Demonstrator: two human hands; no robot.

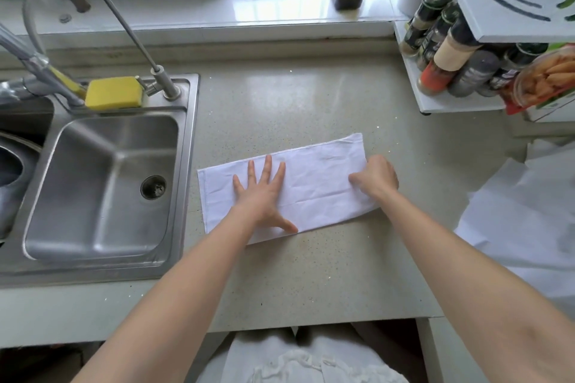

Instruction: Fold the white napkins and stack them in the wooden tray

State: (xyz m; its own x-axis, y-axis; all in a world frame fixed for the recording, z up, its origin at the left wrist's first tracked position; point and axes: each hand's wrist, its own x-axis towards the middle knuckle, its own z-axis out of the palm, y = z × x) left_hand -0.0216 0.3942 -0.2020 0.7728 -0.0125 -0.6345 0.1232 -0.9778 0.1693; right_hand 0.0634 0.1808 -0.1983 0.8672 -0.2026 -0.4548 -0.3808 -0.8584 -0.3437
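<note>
Head view — hands [264, 193] on folded napkin [314, 183]

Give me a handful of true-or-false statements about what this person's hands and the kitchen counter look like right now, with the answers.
1. The left hand lies flat with spread fingers on the white napkin. True.
2. The napkin lies inside the sink. False: it lies on the counter, to the right of the sink.
3. The right hand has curled fingers at the napkin's right end. True.
4. A yellow sponge sits on the sink's rim by the tap. True.
5. The wooden tray stands beside the napkin. False: no wooden tray is in view.
</note>
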